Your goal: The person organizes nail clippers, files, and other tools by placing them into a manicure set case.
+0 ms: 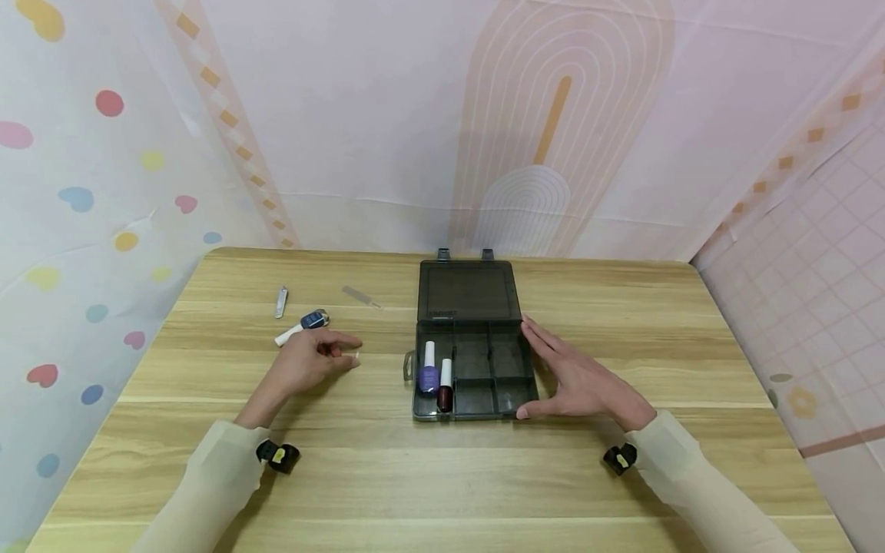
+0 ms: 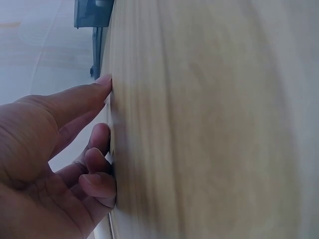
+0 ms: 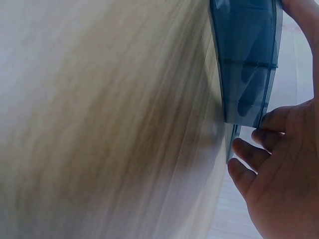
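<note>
A dark translucent divided box (image 1: 473, 397) lies on the table with its lid (image 1: 466, 290) folded back. In its left compartment lean a purple nail polish bottle (image 1: 429, 378) and a dark red one (image 1: 445, 395), both with white caps. My left hand (image 1: 307, 361) is low at the tabletop, left of the box, thumb and index finger stretched out, a gap between their tips. A tiny white spot shows by the thumb tip; I cannot tell what it is. With the thumb at the front corner and straight fingers along the right side, my right hand (image 1: 577, 380) touches the box (image 3: 246, 64).
Just behind the left hand lies a dark blue bottle (image 1: 314, 319) with a white cap. Farther back are a nail clipper (image 1: 280, 302) and a flat nail file (image 1: 359, 296). Patterned cloth (image 1: 387, 153) hangs behind the wooden table (image 1: 442, 484).
</note>
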Action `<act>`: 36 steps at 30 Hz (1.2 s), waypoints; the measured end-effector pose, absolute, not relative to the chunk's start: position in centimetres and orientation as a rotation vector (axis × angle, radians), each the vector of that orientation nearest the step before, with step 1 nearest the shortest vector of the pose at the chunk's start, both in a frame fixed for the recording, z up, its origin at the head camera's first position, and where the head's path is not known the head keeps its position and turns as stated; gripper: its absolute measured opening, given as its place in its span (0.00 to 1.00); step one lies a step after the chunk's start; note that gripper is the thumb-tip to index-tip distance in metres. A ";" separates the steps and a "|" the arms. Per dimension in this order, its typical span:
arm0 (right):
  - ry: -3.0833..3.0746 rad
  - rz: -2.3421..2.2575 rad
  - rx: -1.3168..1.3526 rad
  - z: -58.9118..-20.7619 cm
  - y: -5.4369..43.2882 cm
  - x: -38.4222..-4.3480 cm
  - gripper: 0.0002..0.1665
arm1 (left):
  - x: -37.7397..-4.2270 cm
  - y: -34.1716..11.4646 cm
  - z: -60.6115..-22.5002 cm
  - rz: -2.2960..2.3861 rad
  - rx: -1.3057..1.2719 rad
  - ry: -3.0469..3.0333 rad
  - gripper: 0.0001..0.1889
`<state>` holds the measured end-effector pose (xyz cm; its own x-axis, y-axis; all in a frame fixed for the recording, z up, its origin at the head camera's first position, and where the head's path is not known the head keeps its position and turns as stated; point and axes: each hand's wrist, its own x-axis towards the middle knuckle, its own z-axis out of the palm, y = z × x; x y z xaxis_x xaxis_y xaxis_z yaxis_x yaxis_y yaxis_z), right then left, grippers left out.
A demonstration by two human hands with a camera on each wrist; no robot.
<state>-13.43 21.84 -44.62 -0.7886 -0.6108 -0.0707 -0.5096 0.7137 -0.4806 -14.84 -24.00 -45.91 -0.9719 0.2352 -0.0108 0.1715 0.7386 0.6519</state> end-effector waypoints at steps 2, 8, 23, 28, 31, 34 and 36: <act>2.691 -0.658 -0.888 -44.6 21.9 -13.4 0.78 | -14.8 -24.0 -45.9 1.048 0.340 2.845 0.14; 2.682 -0.665 -0.870 -44.6 21.9 -13.5 0.79 | -14.8 -23.9 -46.0 1.036 0.342 2.867 0.14; 2.696 -0.664 -0.891 -44.6 21.8 -13.4 0.79 | -14.7 -23.8 -45.6 1.081 0.306 2.845 0.11; 2.707 -0.663 -0.894 -44.5 21.8 -13.5 0.79 | -14.5 -23.6 -45.1 1.136 0.316 2.838 0.12; 2.708 -0.650 -0.889 -44.5 21.8 -13.5 0.80 | -14.4 -23.3 -44.8 1.186 0.349 2.844 0.13; 2.712 -0.638 -0.894 -44.5 21.8 -13.4 0.79 | -14.3 -22.7 -44.6 1.239 0.376 2.837 0.13; 2.716 -0.629 -0.904 -44.5 21.9 -13.4 0.79 | -14.2 -22.4 -44.5 1.265 0.379 2.827 0.14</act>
<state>-13.41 21.85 -44.51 -0.7896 -0.6104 -0.0627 -0.5206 0.7206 -0.4579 -14.23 -22.37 -44.49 -0.9703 0.2285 0.0795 0.2115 0.6418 0.7371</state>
